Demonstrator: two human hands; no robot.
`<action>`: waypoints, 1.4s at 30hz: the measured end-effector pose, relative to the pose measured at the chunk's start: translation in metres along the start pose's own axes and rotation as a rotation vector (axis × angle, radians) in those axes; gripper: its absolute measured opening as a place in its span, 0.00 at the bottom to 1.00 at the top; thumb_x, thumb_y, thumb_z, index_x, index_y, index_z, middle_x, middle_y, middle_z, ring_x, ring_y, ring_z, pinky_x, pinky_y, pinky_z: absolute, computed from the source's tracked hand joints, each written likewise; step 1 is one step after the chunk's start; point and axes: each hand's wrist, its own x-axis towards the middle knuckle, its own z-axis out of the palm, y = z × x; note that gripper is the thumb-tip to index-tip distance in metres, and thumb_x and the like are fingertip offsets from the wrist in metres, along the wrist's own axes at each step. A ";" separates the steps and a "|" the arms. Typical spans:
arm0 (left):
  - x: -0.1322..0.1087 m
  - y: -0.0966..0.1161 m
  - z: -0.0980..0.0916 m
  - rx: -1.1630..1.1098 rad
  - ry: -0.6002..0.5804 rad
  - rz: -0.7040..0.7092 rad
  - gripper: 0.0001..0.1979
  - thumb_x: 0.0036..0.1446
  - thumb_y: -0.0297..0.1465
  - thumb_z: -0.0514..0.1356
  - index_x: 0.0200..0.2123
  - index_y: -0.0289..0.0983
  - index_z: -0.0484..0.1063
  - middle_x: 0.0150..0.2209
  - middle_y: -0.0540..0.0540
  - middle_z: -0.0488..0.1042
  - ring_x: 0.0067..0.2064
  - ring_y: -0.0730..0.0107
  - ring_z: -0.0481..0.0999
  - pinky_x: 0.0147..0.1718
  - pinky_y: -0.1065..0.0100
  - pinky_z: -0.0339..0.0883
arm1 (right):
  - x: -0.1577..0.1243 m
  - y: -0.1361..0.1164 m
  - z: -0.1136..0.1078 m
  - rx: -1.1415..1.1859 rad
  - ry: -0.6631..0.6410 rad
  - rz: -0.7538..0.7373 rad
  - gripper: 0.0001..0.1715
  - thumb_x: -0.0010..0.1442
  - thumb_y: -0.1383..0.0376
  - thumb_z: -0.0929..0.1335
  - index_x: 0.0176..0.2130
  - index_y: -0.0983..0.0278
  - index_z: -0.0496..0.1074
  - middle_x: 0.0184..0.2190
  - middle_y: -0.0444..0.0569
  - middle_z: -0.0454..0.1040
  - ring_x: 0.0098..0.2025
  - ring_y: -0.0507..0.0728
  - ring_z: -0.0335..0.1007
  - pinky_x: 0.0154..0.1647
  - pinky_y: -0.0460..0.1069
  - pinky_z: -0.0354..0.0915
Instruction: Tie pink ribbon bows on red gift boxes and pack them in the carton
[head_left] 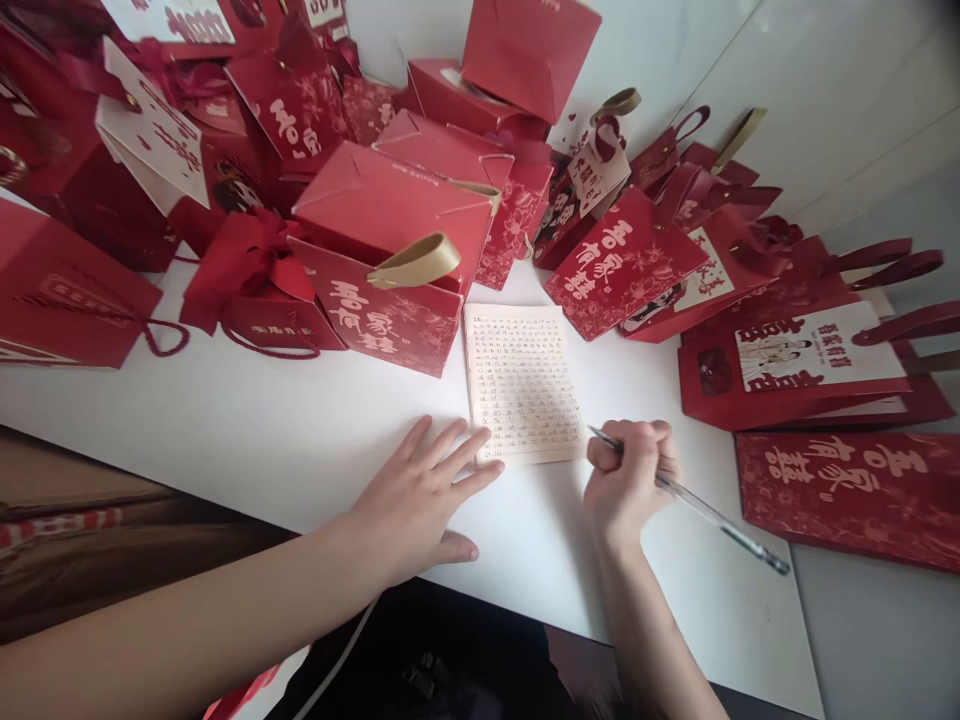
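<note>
A small notebook [525, 385] lies on the white table, its page covered with rows of handwritten numbers down to the last lines. My left hand [420, 500] rests flat with fingers spread, the fingertips touching the notebook's lower left edge. In my right hand [631, 475] a clear-barrelled pen [720, 525] is gripped, its tip pointing left beside the page's lower right edge. The tip seems to be off the paper. The pen's back end sticks out to the lower right.
Red gift boxes with white lettering crowd the table's back, including one with a gold handle [416, 262] close behind the notebook. More red boxes [817, 350] stand at the right, and a long one [855, 495] lies near the right edge. A white cable [337, 665] hangs below the table [225, 430].
</note>
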 end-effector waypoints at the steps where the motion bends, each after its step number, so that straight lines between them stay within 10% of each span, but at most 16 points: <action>1: 0.000 0.000 0.000 0.000 -0.003 0.001 0.35 0.50 0.52 0.55 0.59 0.44 0.56 0.64 0.43 0.50 0.63 0.47 0.47 0.59 0.45 0.36 | 0.005 -0.001 -0.003 -0.016 0.083 -0.042 0.16 0.57 0.61 0.61 0.23 0.60 0.50 0.15 0.35 0.51 0.15 0.45 0.44 0.15 0.43 0.47; 6: 0.000 0.001 -0.004 0.011 -0.035 -0.008 0.37 0.48 0.51 0.58 0.59 0.43 0.56 0.64 0.41 0.50 0.63 0.46 0.47 0.58 0.44 0.38 | 0.030 0.007 -0.024 -0.416 0.279 -0.150 0.11 0.56 0.56 0.63 0.30 0.60 0.59 0.21 0.40 0.60 0.21 0.50 0.56 0.20 0.46 0.56; 9: -0.001 0.000 -0.008 0.023 -0.013 0.007 0.38 0.47 0.51 0.59 0.58 0.42 0.56 0.63 0.40 0.51 0.63 0.46 0.47 0.58 0.44 0.40 | 0.041 0.014 -0.041 -0.811 0.108 -0.368 0.13 0.55 0.55 0.64 0.34 0.63 0.67 0.29 0.50 0.68 0.31 0.56 0.63 0.33 0.52 0.63; 14: -0.008 0.001 -0.012 0.071 -0.031 0.025 0.39 0.48 0.56 0.52 0.60 0.45 0.54 0.64 0.40 0.51 0.63 0.47 0.50 0.58 0.45 0.45 | 0.052 0.039 -0.064 -0.843 -0.289 -0.590 0.17 0.59 0.61 0.57 0.45 0.59 0.68 0.40 0.53 0.72 0.43 0.61 0.67 0.40 0.55 0.66; 17: -0.013 0.001 -0.008 0.152 0.017 0.030 0.40 0.49 0.59 0.47 0.62 0.45 0.51 0.64 0.42 0.49 0.64 0.50 0.48 0.58 0.49 0.50 | 0.056 0.053 -0.060 -0.819 -0.255 -0.658 0.25 0.58 0.63 0.55 0.54 0.60 0.62 0.46 0.56 0.70 0.47 0.64 0.67 0.42 0.59 0.66; 27: -0.023 0.009 -0.027 0.185 -0.106 -0.009 0.33 0.55 0.44 0.54 0.61 0.39 0.52 0.65 0.39 0.44 0.65 0.48 0.43 0.59 0.46 0.45 | 0.007 -0.004 -0.052 -0.641 0.156 -0.537 0.12 0.57 0.64 0.59 0.35 0.64 0.68 0.34 0.53 0.73 0.34 0.58 0.70 0.37 0.53 0.66; 33: -0.016 0.005 -0.038 0.131 -0.339 -0.033 0.44 0.49 0.43 0.59 0.64 0.39 0.42 0.65 0.39 0.32 0.65 0.47 0.31 0.58 0.41 0.37 | -0.016 0.013 -0.094 -0.763 0.116 -0.321 0.12 0.56 0.64 0.59 0.32 0.64 0.69 0.32 0.52 0.72 0.31 0.56 0.68 0.33 0.51 0.65; 42: -0.018 -0.008 -0.020 0.122 -0.256 -0.021 0.39 0.51 0.41 0.57 0.64 0.46 0.42 0.66 0.45 0.33 0.65 0.47 0.33 0.59 0.43 0.35 | -0.014 0.017 -0.093 -0.739 -0.130 -0.200 0.09 0.56 0.68 0.61 0.31 0.62 0.70 0.32 0.47 0.72 0.36 0.54 0.70 0.35 0.49 0.67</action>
